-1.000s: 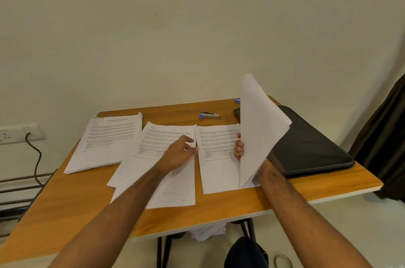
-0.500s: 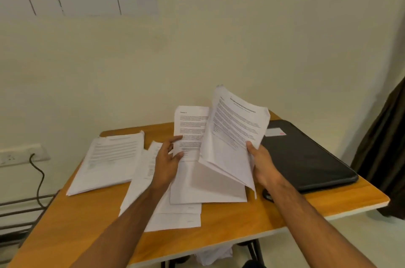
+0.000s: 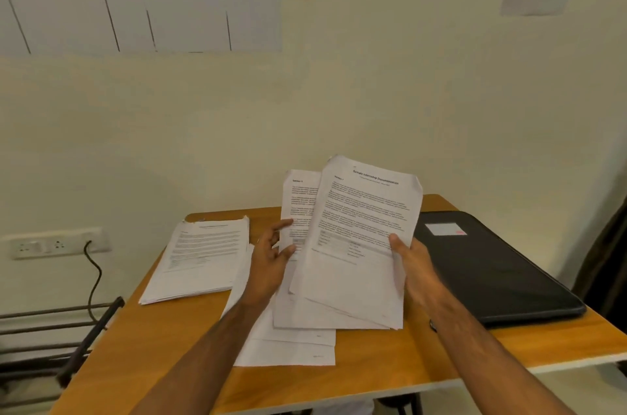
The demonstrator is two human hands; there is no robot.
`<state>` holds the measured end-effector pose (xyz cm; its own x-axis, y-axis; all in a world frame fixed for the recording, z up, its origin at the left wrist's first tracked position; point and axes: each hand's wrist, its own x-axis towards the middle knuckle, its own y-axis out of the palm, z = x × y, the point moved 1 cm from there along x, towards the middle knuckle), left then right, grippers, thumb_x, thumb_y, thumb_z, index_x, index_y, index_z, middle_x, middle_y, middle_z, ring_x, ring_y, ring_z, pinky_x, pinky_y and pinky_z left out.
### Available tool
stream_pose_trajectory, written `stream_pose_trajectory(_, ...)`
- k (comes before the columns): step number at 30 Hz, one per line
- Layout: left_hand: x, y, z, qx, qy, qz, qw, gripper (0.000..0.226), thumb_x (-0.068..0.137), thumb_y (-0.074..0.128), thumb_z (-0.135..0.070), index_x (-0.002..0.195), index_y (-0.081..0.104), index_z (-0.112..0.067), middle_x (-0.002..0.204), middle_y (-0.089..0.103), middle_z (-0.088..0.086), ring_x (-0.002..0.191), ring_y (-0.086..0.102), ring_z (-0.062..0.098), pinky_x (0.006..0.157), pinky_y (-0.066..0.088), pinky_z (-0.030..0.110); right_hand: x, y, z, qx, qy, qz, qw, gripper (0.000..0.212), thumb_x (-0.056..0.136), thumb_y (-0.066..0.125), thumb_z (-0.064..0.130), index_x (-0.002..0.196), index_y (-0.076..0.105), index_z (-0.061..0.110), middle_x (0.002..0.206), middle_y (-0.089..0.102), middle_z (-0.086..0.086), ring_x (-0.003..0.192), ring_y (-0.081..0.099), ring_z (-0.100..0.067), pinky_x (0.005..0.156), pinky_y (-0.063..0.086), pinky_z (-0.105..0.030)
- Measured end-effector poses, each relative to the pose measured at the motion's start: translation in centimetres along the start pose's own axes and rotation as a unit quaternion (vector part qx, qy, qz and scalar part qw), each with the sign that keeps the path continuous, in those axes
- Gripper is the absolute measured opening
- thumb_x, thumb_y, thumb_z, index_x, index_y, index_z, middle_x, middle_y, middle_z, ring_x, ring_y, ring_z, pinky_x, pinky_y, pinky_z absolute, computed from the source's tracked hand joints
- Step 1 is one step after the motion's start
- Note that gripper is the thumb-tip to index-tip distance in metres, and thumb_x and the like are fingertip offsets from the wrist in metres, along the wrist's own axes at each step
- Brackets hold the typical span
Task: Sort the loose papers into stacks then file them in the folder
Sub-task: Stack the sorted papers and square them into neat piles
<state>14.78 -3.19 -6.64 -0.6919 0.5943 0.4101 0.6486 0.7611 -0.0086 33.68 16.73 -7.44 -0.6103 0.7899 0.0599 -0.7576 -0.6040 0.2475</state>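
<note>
My right hand (image 3: 412,265) grips a raised sheaf of printed papers (image 3: 359,231) by its right edge, thumb on the front. My left hand (image 3: 271,255) holds the left side of a second printed sheet (image 3: 300,197) that stands behind the sheaf, fingers spread along its edge. Under both hands, several loose sheets (image 3: 288,343) lie overlapping on the wooden table (image 3: 163,357). A neat stack of papers (image 3: 200,258) rests at the table's back left. The shut black folder (image 3: 492,265), with a small white label, lies flat on the right.
A wall socket with a black cable (image 3: 93,275) sits left of the table. A dark metal rack (image 3: 51,329) stands at the lower left. A dark curtain (image 3: 607,265) hangs at the far right. The wall is close behind the table.
My right hand turned the sheaf text side toward me and lifted it higher. My left hand left the middle pile and took hold of the right pile's sheet. The view tilted upward.
</note>
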Motion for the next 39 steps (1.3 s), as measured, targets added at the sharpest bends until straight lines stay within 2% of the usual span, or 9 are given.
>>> stream_pose_trajectory(5, -0.7, 1.1, -1.0, -0.045, -0.052, 0.018, 0.997, 0.055, 0.099, 0.057, -0.016, 0.143, 0.032, -0.036, 0.12, 0.058, -0.027, 0.097, 0.065, -0.013, 0.067, 0.053, 0.011, 0.3, 1.2, 0.2, -0.02, -0.003, 0.026, 0.999, 0.025, 0.101, 0.058, 0.017, 0.126, 0.063, 0.016, 0.12, 0.074, -0.004, 0.105, 0.073, -0.022, 0.09, 0.059, -0.046)
stream_pose_trajectory(8, -0.3, 1.2, -1.0, -0.082, -0.09, 0.015, 0.992, 0.045, 0.103, 0.049, -0.031, 0.146, 0.038, -0.03, 0.123, 0.065, -0.018, 0.106, 0.068, 0.002, 0.077, 0.058, 0.021, 0.2, 1.9, 0.4, -0.062, -0.026, -0.001, 0.998, 0.028, 0.1, 0.061, 0.017, 0.127, 0.056, 0.021, 0.125, 0.071, -0.003, 0.109, 0.071, -0.021, 0.096, 0.057, -0.047)
stream_pose_trajectory(11, 0.1, 1.3, -1.8, -0.058, -0.076, 0.048, 0.994, 0.04, 0.097, 0.06, -0.025, 0.136, 0.049, -0.023, 0.125, 0.068, -0.005, 0.114, 0.067, 0.019, 0.088, 0.059, 0.035, -0.2, 2.5, 1.5, -0.04, -0.078, -0.016, 0.996, 0.034, 0.099, 0.063, 0.018, 0.131, 0.052, 0.026, 0.121, 0.071, 0.002, 0.108, 0.071, -0.018, 0.088, 0.06, -0.039)
stream_pose_trajectory(15, 0.8, 2.4, -3.6, -0.027, -0.01, 0.05, 0.998, 0.041, 0.098, 0.059, -0.012, 0.136, 0.046, -0.018, 0.124, 0.065, -0.005, 0.11, 0.068, 0.015, 0.079, 0.059, 0.027, -0.7, 2.7, 3.4, -0.02, -0.131, 0.02, 0.991, 0.047, 0.094, 0.069, 0.015, 0.138, 0.053, 0.018, 0.124, 0.072, 0.003, 0.112, 0.07, -0.014, 0.087, 0.06, -0.032)
stream_pose_trajectory(24, 0.1, -0.4, -0.9, 0.152, -0.04, 0.103, 0.982, 0.028, 0.101, 0.051, -0.035, 0.129, 0.047, -0.034, 0.126, 0.06, -0.015, 0.116, 0.058, 0.01, 0.088, 0.052, 0.021, 0.2, 2.4, 2.4, -0.133, -0.105, 0.047, 0.984, 0.027, 0.098, 0.065, 0.017, 0.124, 0.067, 0.013, 0.118, 0.074, -0.002, 0.108, 0.071, -0.019, 0.097, 0.057, -0.048)
stream_pose_trajectory(28, 0.4, -6.5, 2.3, 0.441, -0.084, -0.027, 0.893, 0.026, 0.098, 0.053, -0.047, 0.118, 0.057, -0.031, 0.128, 0.058, -0.006, 0.121, 0.054, 0.02, 0.105, 0.032, 0.05, 0.5, 2.3, 3.2, -0.092, -0.108, -0.013, 0.99, 0.022, 0.099, 0.063, 0.017, 0.121, 0.065, 0.02, 0.107, 0.074, 0.012, 0.094, 0.073, -0.004, 0.078, 0.059, -0.023)
stream_pose_trajectory(30, 0.1, -8.8, 3.7, 0.531, -0.142, 0.044, 0.834, 0.04, 0.094, 0.057, -0.051, 0.128, 0.052, -0.031, 0.141, 0.049, -0.001, 0.13, 0.045, 0.024, 0.109, 0.026, 0.055, 1.2, 2.2, 3.1, -0.057, -0.082, -0.046, 0.994, 0.024, 0.1, 0.062, 0.013, 0.123, 0.063, 0.019, 0.103, 0.071, 0.013, 0.091, 0.071, -0.004, 0.073, 0.057, -0.022)
stream_pose_trajectory(33, -1.2, -9.6, 4.6, 0.611, -0.127, 0.151, 0.767, 0.05, 0.091, 0.053, -0.062, 0.134, 0.049, -0.036, 0.154, 0.035, -0.002, 0.14, 0.031, 0.023, 0.113, 0.02, 0.057, 2.5, 2.1, 1.1, -0.006, 0.013, -0.063, 0.998, 0.031, 0.099, 0.061, 0.008, 0.129, 0.063, 0.014, 0.117, 0.072, -0.002, 0.103, 0.07, -0.021, 0.085, 0.059, -0.041)
stream_pose_trajectory(39, -2.6, -6.5, 4.2, 0.617, -0.044, 0.189, 0.763, 0.048, 0.091, 0.038, -0.072, 0.124, 0.055, -0.041, 0.164, 0.019, -0.005, 0.151, 0.011, 0.024, 0.116, 0.004, 0.064, 2.1, 2.8, -3.2, 0.103, 0.122, -0.055, 0.986, 0.029, 0.101, 0.051, -0.002, 0.123, 0.063, 0.014, 0.123, 0.069, -0.008, 0.109, 0.067, -0.029, 0.092, 0.056, -0.049)
